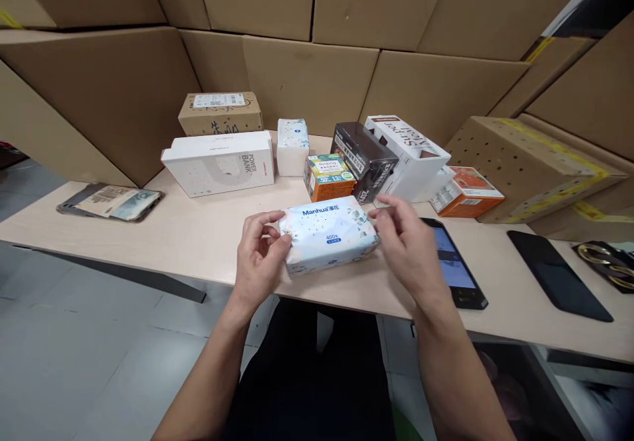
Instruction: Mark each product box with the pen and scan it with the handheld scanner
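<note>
Near the table's (pixel 198 243) front edge, the left hand (pixel 260 256) clamps the tissue pack's (pixel 329 236) end, still unopened, while the right hand (pixel 403 243) hovers slack-fingered at the other end.

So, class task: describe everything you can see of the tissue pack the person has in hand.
The tissue pack is a soft, rectangular block in pale blue-white wrap printed with leaves, blue "Manhua" lettering and a "400" mark. It looks sealed and lies flat near the front edge of the light table, printed face up. The left hand grips its left end with thumb and fingers; the right hand is at its right end, fingers spread, contact unclear.
</note>
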Available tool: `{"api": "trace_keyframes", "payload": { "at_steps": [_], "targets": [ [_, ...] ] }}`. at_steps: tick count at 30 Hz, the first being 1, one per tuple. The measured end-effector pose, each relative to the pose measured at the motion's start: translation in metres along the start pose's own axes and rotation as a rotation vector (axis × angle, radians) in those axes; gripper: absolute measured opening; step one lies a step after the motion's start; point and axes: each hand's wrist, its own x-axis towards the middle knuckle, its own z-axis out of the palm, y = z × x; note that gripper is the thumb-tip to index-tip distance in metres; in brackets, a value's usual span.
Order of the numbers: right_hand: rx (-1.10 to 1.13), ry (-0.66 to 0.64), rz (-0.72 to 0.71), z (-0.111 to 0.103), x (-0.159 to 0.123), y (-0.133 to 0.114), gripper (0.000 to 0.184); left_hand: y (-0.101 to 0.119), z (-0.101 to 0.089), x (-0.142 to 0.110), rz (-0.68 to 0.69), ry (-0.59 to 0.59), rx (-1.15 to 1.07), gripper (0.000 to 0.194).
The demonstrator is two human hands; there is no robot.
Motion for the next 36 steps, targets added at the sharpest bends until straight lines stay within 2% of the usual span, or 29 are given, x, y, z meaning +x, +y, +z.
{"api": "trace_keyframes", "payload": {
  "at_steps": [2,4,7,9,12,14,17,19,22,24,26,28,29,31,33,36],
  "targets": [
    [-0.182,0.116,-0.012,-0.008,0.001,0.003,0.034,0.0,0.0,0.0,0.001,0.003,0.005,0.028],
    [-0.43,0.118,-0.009,-0.015,-0.001,0.005,0.031,0.0,-0.001,0.0,-0.004,-0.004,0.007,0.028],
    [-0.749,-0.038,0.087,-0.022,-0.006,0.007,0.03,0.0,-0.002,0.0,-0.007,-0.02,0.011,0.028],
    [-0.862,-0.144,0.155,-0.022,-0.006,0.009,0.033,-0.001,-0.002,-0.001,0.001,-0.022,0.015,0.027],
    [-0.904,-0.278,0.24,-0.017,-0.003,0.012,0.035,-0.003,-0.001,-0.001,0.04,-0.018,0.028,0.026],
    [-0.886,-0.312,0.258,-0.014,0.0,0.013,0.032,-0.006,-0.001,-0.002,0.087,-0.02,0.053,0.026],
    [-0.77,-0.225,0.221,-0.016,0.001,0.01,0.024,-0.008,-0.003,-0.004,0.223,0.009,0.147,0.027],
    [-0.584,-0.078,0.187,-0.023,0.0,0.005,0.017,-0.008,-0.003,-0.006,0.395,0.061,0.227,0.029],
    [-0.088,0.191,0.11,-0.032,-0.003,-0.011,0.02,-0.004,0.001,-0.012,0.688,0.108,0.374,0.036],
    [0.3,0.262,0.044,-0.031,-0.004,-0.024,0.02,0.001,0.008,-0.016,0.829,0.085,0.48,0.04],
    [0.594,0.216,-0.008,-0.025,-0.003,-0.037,0.014,0.004,0.017,-0.02,0.904,0.056,0.556,0.04],
    [0.743,0.107,-0.019,-0.014,-0.001,-0.044,0.006,0.006,0.026,-0.023,0.914,0.047,0.619,0.036],
    [0.775,0.036,-0.011,-0.009,0.001,-0.045,0.01,0.006,0.029,-0.024,0.911,0.045,0.652,0.034],
    [0.757,-0.099,0.007,0.001,0.003,-0.044,0.019,0.004,0.033,-0.025,0.904,0.039,0.706,0.032],
    [0.642,-0.171,0.006,0.009,0.004,-0.041,0.019,0.003,0.033,-0.024,0.898,0.031,0.728,0.03],
    [0.478,-0.128,-0.029,0.014,0.0,-0.035,0.015,0.001,0.032,-0.024,0.889,0.025,0.726,0.029]
  ]
}}
